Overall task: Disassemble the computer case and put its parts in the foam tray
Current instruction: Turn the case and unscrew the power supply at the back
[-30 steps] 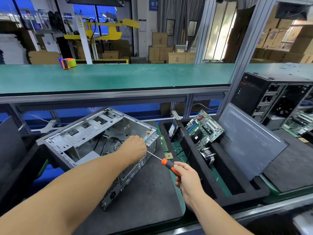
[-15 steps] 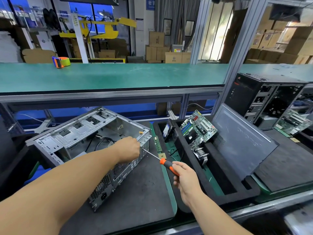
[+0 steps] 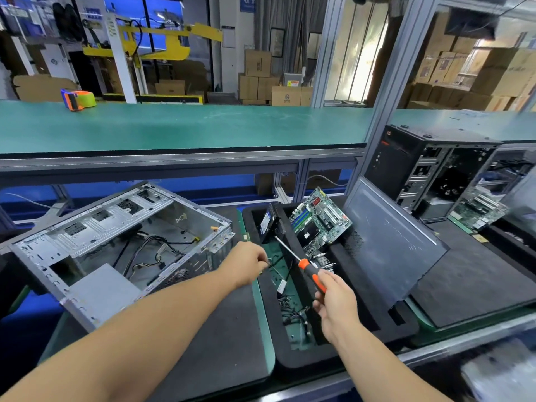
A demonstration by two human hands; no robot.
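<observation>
The open silver computer case [image 3: 116, 227] lies on its side at the left, with cables and a grey power supply [image 3: 101, 288] inside. My left hand [image 3: 246, 262] hovers between the case's rear corner and the black foam tray [image 3: 290, 358], fingertips pinched on a small screw over the tray's narrow left slot. My right hand [image 3: 336, 303] grips an orange-and-black screwdriver [image 3: 307, 269], its shaft pointing up-left over that slot. The tray holds a motherboard [image 3: 322, 219], a hard drive [image 3: 265, 223], a grey side panel [image 3: 391, 242] and loose screws and cables [image 3: 290, 309].
A black mat [image 3: 217, 343] lies under the case. A second black case [image 3: 420, 169] with its own board stands at the right. A green shelf [image 3: 203, 126] runs above the bench, with a tape dispenser [image 3: 78, 99] on it.
My left hand left the case's rear corner and moved right to the tray's left slot. The screwdriver came off the case and now angles over the tray.
</observation>
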